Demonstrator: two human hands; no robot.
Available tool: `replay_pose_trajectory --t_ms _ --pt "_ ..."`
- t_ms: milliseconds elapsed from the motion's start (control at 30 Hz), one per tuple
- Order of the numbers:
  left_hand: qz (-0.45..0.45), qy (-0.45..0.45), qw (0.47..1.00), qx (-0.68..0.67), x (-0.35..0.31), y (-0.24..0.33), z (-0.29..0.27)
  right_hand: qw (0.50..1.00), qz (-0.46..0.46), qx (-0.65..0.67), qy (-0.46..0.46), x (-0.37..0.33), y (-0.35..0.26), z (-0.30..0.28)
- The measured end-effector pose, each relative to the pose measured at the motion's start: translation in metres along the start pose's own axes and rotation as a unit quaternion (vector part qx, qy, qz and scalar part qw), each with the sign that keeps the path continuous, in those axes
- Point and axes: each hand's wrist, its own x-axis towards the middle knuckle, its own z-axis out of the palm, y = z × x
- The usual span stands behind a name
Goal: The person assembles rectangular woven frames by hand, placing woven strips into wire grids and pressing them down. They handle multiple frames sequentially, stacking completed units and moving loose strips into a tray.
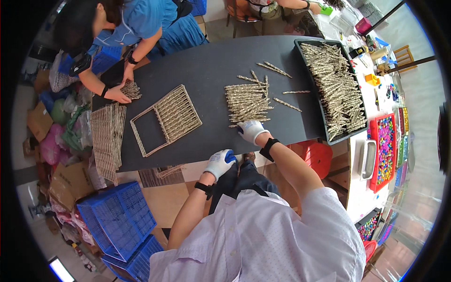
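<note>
At the dark table's [211,66] near edge, two gloved hands sit apart: the right hand [251,130] touches one stick pile [246,103]; the left hand [220,162] holds nothing, beside one woven frame [167,117].

We sit at a long dark grey table [211,61] on a floor of tan and pale tiles [164,197]. To our left, blue plastic crates [117,218] stand beside cardboard boxes [66,181] and stuffed bags. To our right runs a white counter [361,188], with a red stool [317,157] tucked between and wooden chairs [239,14] beyond.
</note>
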Motion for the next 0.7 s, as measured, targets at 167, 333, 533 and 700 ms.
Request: replay_pose_trajectory --t_ms 167,333,533,700 --pt "-0.026 0.0 0.994 -0.111 0.036 0.005 0.006 0.998 0.018 0.028 0.045 -0.036 0.023 -0.047" --pt "-0.04 -0.04 0.992 -0.117 0.066 0.007 0.013 0.927 0.253 -0.223 0.165 -0.045 0.169 -0.069" --pt "-0.101 -0.051 0.982 -0.152 0.066 0.018 0.022 0.945 0.298 -0.131 0.03 -0.015 0.208 -0.104" --pt "-0.159 0.024 0.973 -0.167 0.069 0.02 0.045 0.938 0.312 0.026 0.151 -0.003 0.227 -0.103"
